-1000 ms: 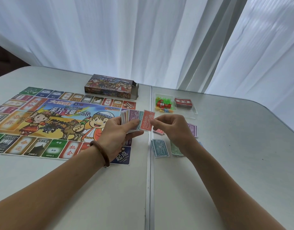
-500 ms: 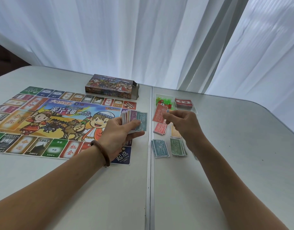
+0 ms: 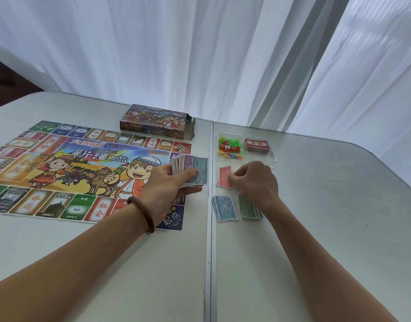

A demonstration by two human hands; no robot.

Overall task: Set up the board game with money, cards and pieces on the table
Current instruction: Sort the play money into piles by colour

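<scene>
L hand (image 3: 167, 184) pinches fanned money stack (image 3: 195, 170) over board (image 3: 60, 163) corner | R hand (image 3: 255, 182) curled on red notes pile (image 3: 224, 180), right of board; grip unclear | I reckon notes thin, light, slippy: take one by short edge, thumb on top.

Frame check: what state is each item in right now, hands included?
Board: unfolded, lying flat.
Box: lying flat, end flap open.
Tray: holds pieces and deck.
Fan of notes: spread, gripped by left hand.
Red pile: loose; right hand curled on it, grip unclear.
Blue pile: loosely stacked, untouched.
Green pile: loosely stacked, partly behind right wrist.
</scene>
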